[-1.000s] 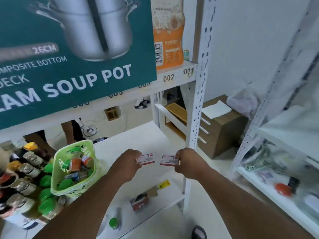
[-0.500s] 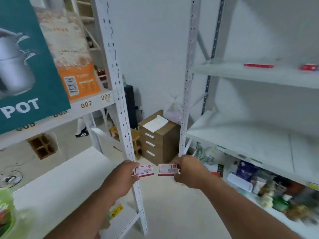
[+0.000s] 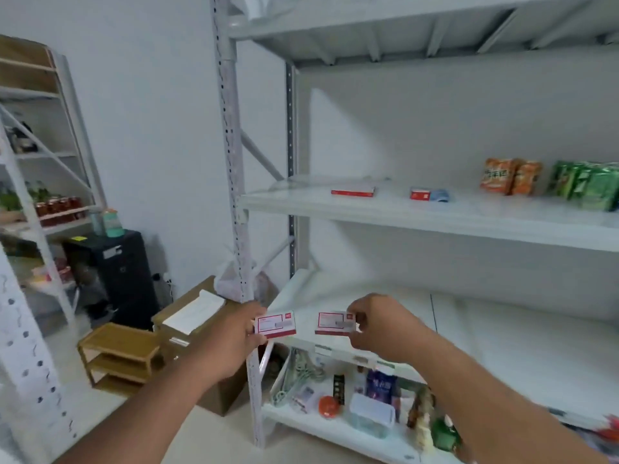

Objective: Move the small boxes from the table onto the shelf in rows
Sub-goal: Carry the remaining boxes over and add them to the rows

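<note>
The left hand (image 3: 231, 343) pinches one small box (image 3: 275, 326); the right hand (image 3: 382, 326) pinches another small box (image 3: 335, 323). Raise both to the middle shelf (image 3: 418, 217). Set them flat beside the red box (image 3: 352, 192) to continue its row.

Left hand (image 3: 231, 343) and right hand (image 3: 382, 324): each holds one small red-and-white cardboard box, left box (image 3: 275, 324) beside right box (image 3: 335, 323), apart, before the white metal shelf's (image 3: 418, 216) lower board. Middle board, left to right: flat red box (image 3: 352, 191), small red box (image 3: 420, 194), orange snack packets (image 3: 510, 176), green packets (image 3: 586, 185).
</note>
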A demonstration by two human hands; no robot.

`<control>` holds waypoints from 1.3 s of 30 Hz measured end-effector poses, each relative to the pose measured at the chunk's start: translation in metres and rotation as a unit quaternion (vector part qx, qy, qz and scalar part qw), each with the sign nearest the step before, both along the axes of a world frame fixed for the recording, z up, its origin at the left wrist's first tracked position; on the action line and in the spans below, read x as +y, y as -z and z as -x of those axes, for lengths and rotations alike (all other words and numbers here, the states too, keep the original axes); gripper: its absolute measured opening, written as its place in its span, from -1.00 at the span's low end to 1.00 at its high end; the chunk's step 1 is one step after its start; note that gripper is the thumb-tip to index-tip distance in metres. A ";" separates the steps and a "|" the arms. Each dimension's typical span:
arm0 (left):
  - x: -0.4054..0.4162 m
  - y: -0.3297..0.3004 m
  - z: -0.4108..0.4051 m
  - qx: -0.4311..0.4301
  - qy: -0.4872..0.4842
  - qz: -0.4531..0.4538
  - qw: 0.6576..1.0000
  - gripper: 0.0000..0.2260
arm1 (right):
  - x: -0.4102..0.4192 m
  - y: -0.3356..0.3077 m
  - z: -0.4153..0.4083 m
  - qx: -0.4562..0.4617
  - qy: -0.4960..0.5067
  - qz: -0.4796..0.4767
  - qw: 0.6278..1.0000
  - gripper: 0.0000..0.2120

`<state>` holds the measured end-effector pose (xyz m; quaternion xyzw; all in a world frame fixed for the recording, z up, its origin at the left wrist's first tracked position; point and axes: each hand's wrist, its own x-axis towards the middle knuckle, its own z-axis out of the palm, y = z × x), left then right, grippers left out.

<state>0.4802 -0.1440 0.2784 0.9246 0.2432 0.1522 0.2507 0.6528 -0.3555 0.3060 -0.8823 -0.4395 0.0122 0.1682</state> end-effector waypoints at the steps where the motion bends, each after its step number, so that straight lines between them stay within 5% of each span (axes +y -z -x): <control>1: 0.001 -0.008 -0.014 -0.004 0.014 -0.004 1.000 -0.71 | -0.004 -0.008 -0.012 -0.005 0.008 -0.004 1.000 -0.90; 23: 0.157 -0.121 -0.260 -0.082 0.180 -0.045 0.979 -0.79 | 0.106 -0.123 -0.173 -0.025 0.171 -0.049 0.984 -0.73; 39: 0.176 -0.146 -0.402 -0.050 0.196 -0.070 0.977 -0.79 | 0.136 -0.138 -0.324 -0.015 0.169 -0.020 0.985 -0.76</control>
